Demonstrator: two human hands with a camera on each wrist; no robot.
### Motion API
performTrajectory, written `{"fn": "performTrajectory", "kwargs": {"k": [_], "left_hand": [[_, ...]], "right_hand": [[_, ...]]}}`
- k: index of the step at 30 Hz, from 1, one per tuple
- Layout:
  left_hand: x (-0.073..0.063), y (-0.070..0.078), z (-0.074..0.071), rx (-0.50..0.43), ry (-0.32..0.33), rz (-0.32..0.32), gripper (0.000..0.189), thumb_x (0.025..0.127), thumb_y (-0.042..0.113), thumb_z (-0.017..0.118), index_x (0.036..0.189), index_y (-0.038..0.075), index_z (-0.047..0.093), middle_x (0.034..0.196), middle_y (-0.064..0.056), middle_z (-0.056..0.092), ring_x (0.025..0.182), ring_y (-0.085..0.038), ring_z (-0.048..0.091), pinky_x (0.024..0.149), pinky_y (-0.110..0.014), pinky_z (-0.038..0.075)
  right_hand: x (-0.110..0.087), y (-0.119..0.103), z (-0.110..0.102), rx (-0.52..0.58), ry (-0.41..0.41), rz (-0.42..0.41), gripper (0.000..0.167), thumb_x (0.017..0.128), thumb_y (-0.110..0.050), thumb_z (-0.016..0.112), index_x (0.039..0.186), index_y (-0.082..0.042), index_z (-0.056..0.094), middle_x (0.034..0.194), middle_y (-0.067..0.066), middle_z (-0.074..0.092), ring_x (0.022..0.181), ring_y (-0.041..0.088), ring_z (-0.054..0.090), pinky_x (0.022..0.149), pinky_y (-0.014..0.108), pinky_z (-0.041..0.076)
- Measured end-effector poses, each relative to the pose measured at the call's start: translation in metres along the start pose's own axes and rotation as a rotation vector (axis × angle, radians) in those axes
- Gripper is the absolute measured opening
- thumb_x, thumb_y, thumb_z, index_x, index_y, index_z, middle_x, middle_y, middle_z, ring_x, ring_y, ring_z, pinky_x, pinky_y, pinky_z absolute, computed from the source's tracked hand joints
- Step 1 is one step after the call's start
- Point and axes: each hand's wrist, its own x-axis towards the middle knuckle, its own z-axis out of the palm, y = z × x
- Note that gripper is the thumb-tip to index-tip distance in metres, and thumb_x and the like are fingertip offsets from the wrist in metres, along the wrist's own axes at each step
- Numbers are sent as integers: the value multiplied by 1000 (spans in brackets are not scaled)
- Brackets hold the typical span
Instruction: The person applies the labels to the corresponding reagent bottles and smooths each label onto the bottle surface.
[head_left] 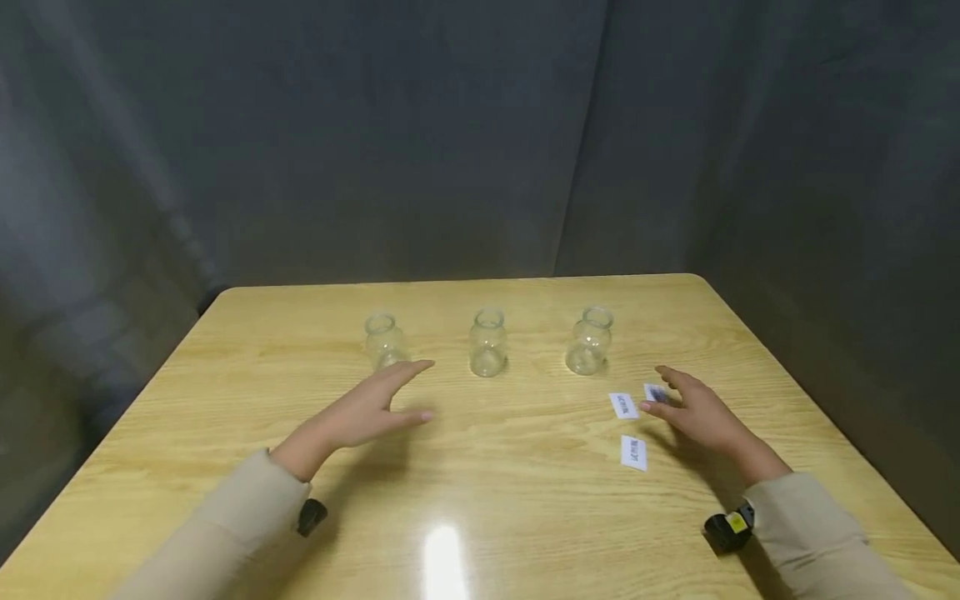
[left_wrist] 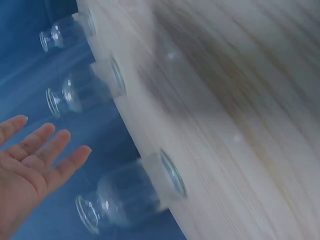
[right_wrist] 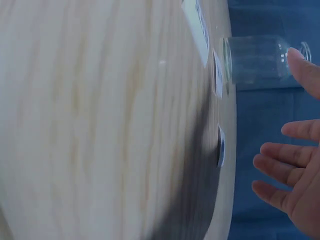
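Note:
Three clear glass jars with round bellies and flared rims stand upright in a row: a left jar [head_left: 381, 337], a middle jar [head_left: 488, 343] and a right jar [head_left: 589, 342]. My left hand [head_left: 363, 412] hovers over the table in front of the left jar, fingers extended and thumb apart, holding nothing. My right hand [head_left: 701, 408] hovers beside three small white labels, its fingers spread and holding nothing. Printed text shows on the near label [head_left: 633, 452] and the middle label [head_left: 623, 406]. The far label [head_left: 654, 392], with a dark print, is partly hidden by the right hand.
The light wooden table [head_left: 495, 483] has a bright glare spot near its front. Dark grey curtains [head_left: 405, 150] hang behind it and at both sides. A black wrist camera [head_left: 727, 531] sits below the right sleeve, another [head_left: 311, 517] below the left.

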Motion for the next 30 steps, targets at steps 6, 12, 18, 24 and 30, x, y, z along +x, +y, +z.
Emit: {"fn": "performTrajectory", "kwargs": {"k": [6, 12, 18, 24, 30], "left_hand": [[23, 7, 16, -124, -30, 35, 64, 82, 41, 54, 134, 11, 30, 132, -5, 36, 116, -19, 36, 91, -43, 33], [49, 18, 30, -197, -59, 96, 57, 85, 32, 53, 133, 12, 31, 127, -7, 41, 112, -19, 41, 87, -42, 37], [71, 28, 42, -232, -105, 120, 56, 85, 29, 53, 133, 10, 31, 125, -8, 43, 109, -19, 44, 89, -36, 37], [87, 37, 56, -259, -141, 131, 51, 85, 27, 54, 129, 8, 35, 122, -10, 45, 106, -18, 46, 87, -31, 39], [100, 43, 69, -296, -163, 143, 47, 85, 22, 54, 126, 4, 39, 118, -13, 48, 102, -19, 49, 83, -27, 41]], "right_hand": [[3, -3, 4, 25, -4, -1, 73, 83, -41, 52, 128, 11, 26, 119, 32, 38, 106, 45, 38, 79, 55, 36], [1, -4, 0, 29, 20, -3, 65, 83, -33, 56, 123, 13, 33, 108, 30, 48, 96, 42, 47, 75, 49, 41], [3, -1, 1, 52, 1, -3, 64, 82, -32, 57, 122, 13, 35, 104, 27, 51, 91, 36, 50, 71, 43, 44], [5, 4, 4, 105, -20, 1, 60, 82, -30, 58, 120, 12, 39, 100, 21, 54, 89, 32, 52, 68, 38, 46], [6, 9, 9, 108, -3, -3, 42, 81, -21, 60, 107, 10, 49, 89, 12, 56, 81, 25, 53, 64, 32, 45]]}}
